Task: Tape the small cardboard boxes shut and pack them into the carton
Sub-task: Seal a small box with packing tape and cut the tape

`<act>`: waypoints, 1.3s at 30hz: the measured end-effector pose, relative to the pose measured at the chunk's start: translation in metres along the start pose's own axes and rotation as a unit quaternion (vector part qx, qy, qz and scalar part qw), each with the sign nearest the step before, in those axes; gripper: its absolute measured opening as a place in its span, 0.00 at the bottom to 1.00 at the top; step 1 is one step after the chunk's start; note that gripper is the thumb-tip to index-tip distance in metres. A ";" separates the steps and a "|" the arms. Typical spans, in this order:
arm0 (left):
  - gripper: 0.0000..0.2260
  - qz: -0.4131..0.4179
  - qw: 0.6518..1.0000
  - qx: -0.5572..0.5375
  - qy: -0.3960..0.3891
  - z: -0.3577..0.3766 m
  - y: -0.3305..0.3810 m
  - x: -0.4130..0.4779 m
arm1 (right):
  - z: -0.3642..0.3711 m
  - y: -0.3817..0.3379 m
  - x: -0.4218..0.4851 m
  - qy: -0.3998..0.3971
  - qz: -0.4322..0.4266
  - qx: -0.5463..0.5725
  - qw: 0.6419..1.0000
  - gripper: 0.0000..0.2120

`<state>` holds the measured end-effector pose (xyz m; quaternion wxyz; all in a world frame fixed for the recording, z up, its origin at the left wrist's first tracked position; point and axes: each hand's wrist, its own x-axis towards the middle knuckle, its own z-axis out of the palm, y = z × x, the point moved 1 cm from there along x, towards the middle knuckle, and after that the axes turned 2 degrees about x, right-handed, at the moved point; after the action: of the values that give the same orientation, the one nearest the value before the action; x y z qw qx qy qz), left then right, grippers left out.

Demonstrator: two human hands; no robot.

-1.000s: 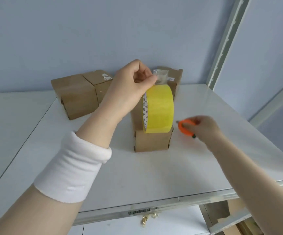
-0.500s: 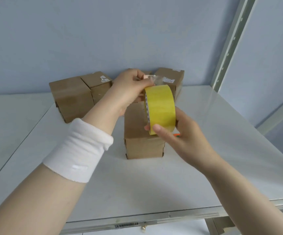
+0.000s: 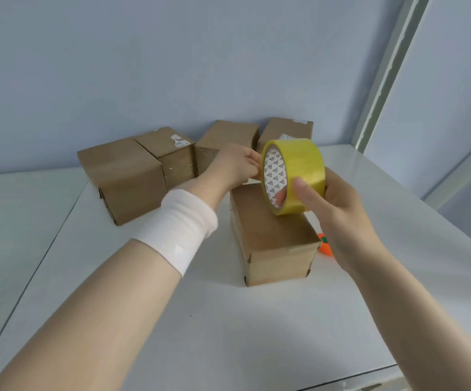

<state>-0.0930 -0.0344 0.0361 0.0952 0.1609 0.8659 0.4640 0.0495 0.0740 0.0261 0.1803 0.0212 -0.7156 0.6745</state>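
Gripping the tape roll (image 3: 299,162) just above the box (image 3: 279,258), the right hand (image 3: 338,215) curls round it; the left hand (image 3: 237,167) touches its far rim, grasp unclear.

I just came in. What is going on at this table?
A person is getting ready to tape a small box. The right hand grips a yellow tape roll just above the front box, and the left hand pinches at the roll's far edge, probably the loose end. Four more boxes stand at the back of the table, and an orange tool lies beside the front box.
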 end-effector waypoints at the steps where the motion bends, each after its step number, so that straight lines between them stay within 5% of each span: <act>1: 0.14 0.007 1.000 0.003 0.001 0.002 -0.004 0.003 | 0.003 0.000 0.003 0.024 -0.006 -0.003 1.000 0.16; 9: 0.11 0.025 0.996 0.081 0.021 0.010 -0.020 0.011 | 0.023 0.011 0.014 0.172 -0.024 -0.048 0.984 0.09; 18: 0.07 0.037 0.994 0.067 -0.073 0.006 -0.022 0.007 | 0.021 0.013 0.013 0.097 0.001 -0.030 0.995 0.12; 21: 0.12 0.017 0.996 0.044 -0.079 0.007 -0.028 0.007 | 0.020 0.013 0.013 0.066 0.007 -0.015 0.998 0.16; 26: 0.09 0.008 0.987 -0.149 -0.067 0.011 -0.029 0.004 | 0.020 0.015 0.014 0.069 -0.011 -0.034 0.997 0.16; 39: 0.04 -0.018 0.997 -0.044 -0.061 0.010 -0.025 0.004 | 0.018 0.015 0.013 0.110 -0.025 -0.063 0.992 0.06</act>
<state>-0.0987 -0.0378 0.0097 0.1635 0.1688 0.8400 0.4891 0.0289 0.0609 0.0148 0.2757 -0.0467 -0.7318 0.6215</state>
